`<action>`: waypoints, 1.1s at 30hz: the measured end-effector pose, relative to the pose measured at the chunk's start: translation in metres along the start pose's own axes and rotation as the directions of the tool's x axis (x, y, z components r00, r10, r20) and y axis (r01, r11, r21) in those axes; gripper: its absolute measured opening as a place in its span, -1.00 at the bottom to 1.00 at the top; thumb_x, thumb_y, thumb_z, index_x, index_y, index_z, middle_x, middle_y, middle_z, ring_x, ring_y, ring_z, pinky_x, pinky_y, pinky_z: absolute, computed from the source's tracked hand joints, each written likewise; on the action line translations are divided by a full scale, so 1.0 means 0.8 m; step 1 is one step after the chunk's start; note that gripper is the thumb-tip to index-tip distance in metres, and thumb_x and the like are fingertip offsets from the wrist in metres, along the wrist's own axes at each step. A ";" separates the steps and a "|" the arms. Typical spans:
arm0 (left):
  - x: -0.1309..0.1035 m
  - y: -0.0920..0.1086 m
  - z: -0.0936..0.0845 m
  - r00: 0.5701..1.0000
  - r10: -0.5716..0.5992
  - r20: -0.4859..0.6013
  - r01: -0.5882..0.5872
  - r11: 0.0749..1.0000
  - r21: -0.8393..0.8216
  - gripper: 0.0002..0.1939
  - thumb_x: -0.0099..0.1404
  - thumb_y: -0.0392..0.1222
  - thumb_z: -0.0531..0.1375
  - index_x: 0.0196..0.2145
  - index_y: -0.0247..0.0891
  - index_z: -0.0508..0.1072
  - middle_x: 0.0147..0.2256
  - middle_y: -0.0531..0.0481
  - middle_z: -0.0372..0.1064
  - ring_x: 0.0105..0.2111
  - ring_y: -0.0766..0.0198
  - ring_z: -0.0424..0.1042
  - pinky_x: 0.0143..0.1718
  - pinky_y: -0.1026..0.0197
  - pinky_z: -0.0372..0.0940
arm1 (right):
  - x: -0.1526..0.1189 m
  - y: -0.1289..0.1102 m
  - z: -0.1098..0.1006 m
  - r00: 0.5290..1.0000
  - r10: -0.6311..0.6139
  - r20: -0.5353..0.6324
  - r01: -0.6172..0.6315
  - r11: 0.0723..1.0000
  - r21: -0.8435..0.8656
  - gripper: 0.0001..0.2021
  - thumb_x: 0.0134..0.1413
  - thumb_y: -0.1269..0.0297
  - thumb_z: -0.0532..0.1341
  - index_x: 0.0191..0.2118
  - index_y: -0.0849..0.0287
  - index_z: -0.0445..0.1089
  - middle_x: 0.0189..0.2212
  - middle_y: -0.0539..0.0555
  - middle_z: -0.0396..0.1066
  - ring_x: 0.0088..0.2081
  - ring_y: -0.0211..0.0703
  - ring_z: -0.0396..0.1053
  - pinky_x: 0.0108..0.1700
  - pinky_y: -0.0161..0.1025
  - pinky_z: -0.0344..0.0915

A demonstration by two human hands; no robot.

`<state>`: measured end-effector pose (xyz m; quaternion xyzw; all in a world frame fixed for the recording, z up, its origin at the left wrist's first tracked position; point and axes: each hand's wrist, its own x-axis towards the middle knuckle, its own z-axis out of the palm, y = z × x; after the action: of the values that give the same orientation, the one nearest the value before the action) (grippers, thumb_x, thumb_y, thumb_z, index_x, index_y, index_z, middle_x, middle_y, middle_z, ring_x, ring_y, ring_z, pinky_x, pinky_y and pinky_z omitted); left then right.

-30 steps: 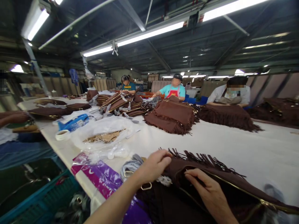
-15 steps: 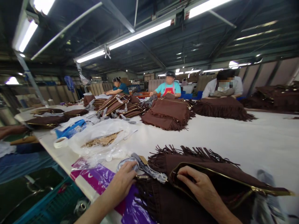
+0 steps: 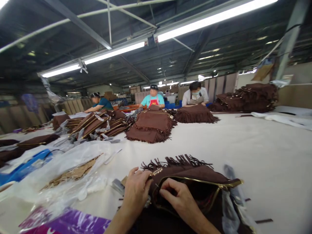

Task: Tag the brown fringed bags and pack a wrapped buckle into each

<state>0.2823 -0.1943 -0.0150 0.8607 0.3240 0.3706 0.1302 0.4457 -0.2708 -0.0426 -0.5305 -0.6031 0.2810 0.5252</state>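
Observation:
A dark brown fringed bag (image 3: 192, 173) lies on the white table, its gold zipper open along the top. My left hand (image 3: 137, 188) is closed at the bag's left corner, its fingers by a gold metal clasp; the bag's edge there is between thumb and fingers. My right hand (image 3: 176, 195) reaches over the zipper opening, thumb and forefinger pinched near the left end of it. What the pinch holds is too small to make out. Clear and grey plastic wrap (image 3: 229, 211) hangs at the bag's right side.
Brown fringed bags (image 3: 152, 125) are stacked across the table (image 3: 243, 146). More zippered bags (image 3: 97, 125) lie to the left. Crumpled clear plastic with brown paper (image 3: 75, 170) and a purple package (image 3: 78, 221) sit nearer. Three people work on the far side.
The view has turned right. My left hand has moved from the grey strap bundle to the bag's corner and clasp. My right hand stays pinched at the opening.

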 end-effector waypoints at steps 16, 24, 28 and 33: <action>-0.019 0.005 0.025 0.952 0.175 0.249 -0.214 0.967 0.136 -0.63 0.30 -0.37 -0.04 -0.03 -0.22 0.42 -0.18 -0.17 0.49 -0.13 0.06 0.42 0.14 -0.15 0.10 | 0.003 0.006 0.009 0.998 -0.006 -0.069 0.014 0.994 0.110 -0.81 0.02 0.25 0.17 -0.54 0.17 0.31 -0.58 -0.07 0.27 -0.48 -0.23 0.21 -0.38 -0.34 0.17; -0.005 0.007 0.000 0.908 0.060 0.415 -0.130 0.981 0.144 -0.69 0.31 -0.40 -0.08 -0.20 -0.23 0.43 -0.20 -0.15 0.46 -0.17 0.10 0.41 -0.10 0.09 0.28 | -0.001 0.000 -0.007 0.995 -0.092 -0.024 0.087 0.981 -0.173 -0.89 0.12 0.35 0.14 -0.40 0.15 0.39 -0.45 -0.02 0.40 -0.37 -0.17 0.33 -0.27 -0.30 0.18; 0.016 0.015 -0.018 0.871 0.076 0.485 -0.247 0.921 0.301 -0.77 0.21 -0.43 -0.01 -0.42 -0.22 0.40 -0.39 -0.10 0.43 -0.34 0.10 0.38 -0.26 0.12 0.23 | -0.001 -0.009 -0.024 0.991 -0.127 -0.043 0.119 0.981 -0.153 -0.83 0.16 0.31 0.12 -0.43 0.15 0.36 -0.50 -0.03 0.34 -0.41 -0.19 0.28 -0.31 -0.29 0.16; 0.026 0.035 -0.025 0.961 0.077 0.265 -0.121 0.980 0.155 -0.82 0.18 -0.37 0.01 -0.54 -0.23 0.29 -0.40 -0.05 0.31 -0.36 0.20 0.31 -0.35 0.22 0.15 | 0.003 -0.022 -0.035 0.990 0.144 0.002 -0.126 0.853 0.506 -0.69 0.11 0.03 0.23 -0.45 0.16 0.25 -0.64 -0.15 0.16 -0.67 -0.41 -0.08 -0.64 -0.40 -0.17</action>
<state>0.2920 -0.2022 0.0234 0.9246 0.2910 0.2328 0.0787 0.4659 -0.2798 -0.0176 -0.4207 -0.4604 0.4555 0.6353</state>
